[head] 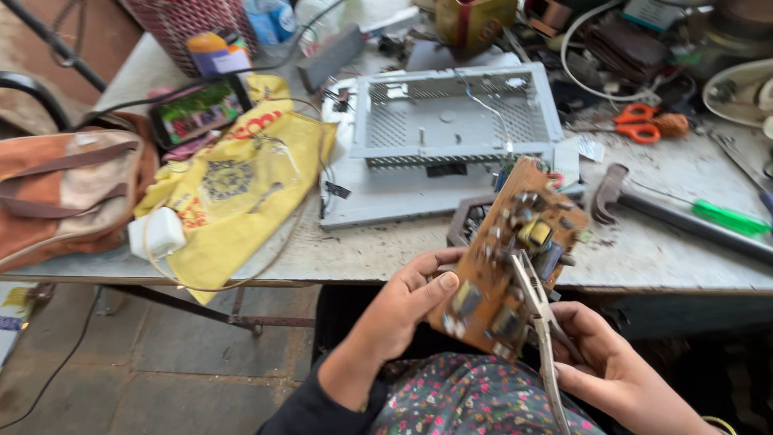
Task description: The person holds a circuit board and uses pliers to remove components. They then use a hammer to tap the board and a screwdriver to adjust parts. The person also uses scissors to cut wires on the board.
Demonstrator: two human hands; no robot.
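Item: brown circuit board [507, 258], held tilted above the lap, just in front of the workbench edge [322, 270]
Left hand [407, 310]: fingers curled round the board's lower left edge, thumb pressed on its face
Right hand [608, 366]: closed about the handles of metal pliers [535, 302], nose among the board's components
Step, as judged: working a component loose; next calls for a steady board and a firm squeeze
On the bench beyond the board: grey metal chassis [451, 117], hammer [636, 201]

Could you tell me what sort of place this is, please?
Probably a small electronics repair workbench. The left hand holds a circuit board while the right hand works pliers on it; a metal chassis, hammer and scissors lie on the table.
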